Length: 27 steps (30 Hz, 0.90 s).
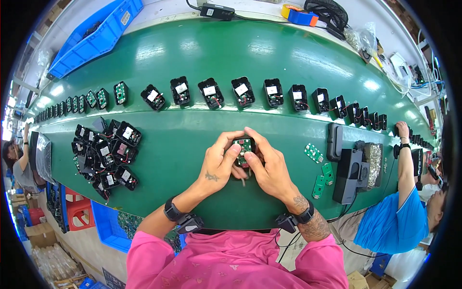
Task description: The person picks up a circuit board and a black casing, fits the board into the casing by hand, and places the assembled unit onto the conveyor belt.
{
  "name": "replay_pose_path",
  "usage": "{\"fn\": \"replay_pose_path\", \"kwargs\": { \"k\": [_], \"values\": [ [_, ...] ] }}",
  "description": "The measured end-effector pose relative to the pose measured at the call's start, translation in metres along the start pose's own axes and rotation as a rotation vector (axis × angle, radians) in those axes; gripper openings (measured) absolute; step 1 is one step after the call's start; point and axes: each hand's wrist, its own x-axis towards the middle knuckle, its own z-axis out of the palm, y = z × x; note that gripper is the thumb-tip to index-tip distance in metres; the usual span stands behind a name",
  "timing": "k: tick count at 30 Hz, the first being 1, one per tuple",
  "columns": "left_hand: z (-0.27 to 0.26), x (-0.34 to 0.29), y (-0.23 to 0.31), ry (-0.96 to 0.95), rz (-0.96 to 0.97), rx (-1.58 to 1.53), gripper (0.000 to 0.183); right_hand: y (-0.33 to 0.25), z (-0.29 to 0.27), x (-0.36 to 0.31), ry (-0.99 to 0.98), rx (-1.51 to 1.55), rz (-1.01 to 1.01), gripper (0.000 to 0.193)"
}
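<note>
Over the middle of the green table I hold a small black plastic housing with a green circuit board [245, 144] in its open face. My left hand [219, 164] is wrapped round its left side, thumb on the board. From the other side my right hand [269, 168] closes round it, its thumb also pressing on the board. The fingers hide most of the housing. To the right lie three loose green circuit boards [314, 152]. A heap of black housings [105, 150] with wires and pale rectangular parts is on the left.
A long row of black housings [210, 91] curves across the table; several at its left carry green boards. At right stand a black box-shaped device [347, 178] and a tray of small metal parts [374, 164]. A blue bin [91, 43] is far left. Co-workers sit at both ends.
</note>
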Motion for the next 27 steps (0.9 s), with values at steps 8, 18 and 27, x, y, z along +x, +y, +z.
{"fn": "replay_pose_path", "kwargs": {
  "k": [8, 18, 27],
  "values": [
    [0.011, 0.005, -0.008, 0.021, 0.051, -0.046, 0.044, 0.016, -0.005, -0.003, 0.011, 0.027, -0.069, 0.051],
    [0.025, 0.005, -0.014, 0.089, 0.127, 0.076, 0.037, 0.018, 0.0, -0.002, 0.132, -0.089, -0.147, 0.041],
    [0.042, 0.006, -0.015, 0.184, 0.186, 0.063, 0.029, 0.027, 0.004, -0.004, 0.251, 0.159, -0.122, 0.032]
  ]
}}
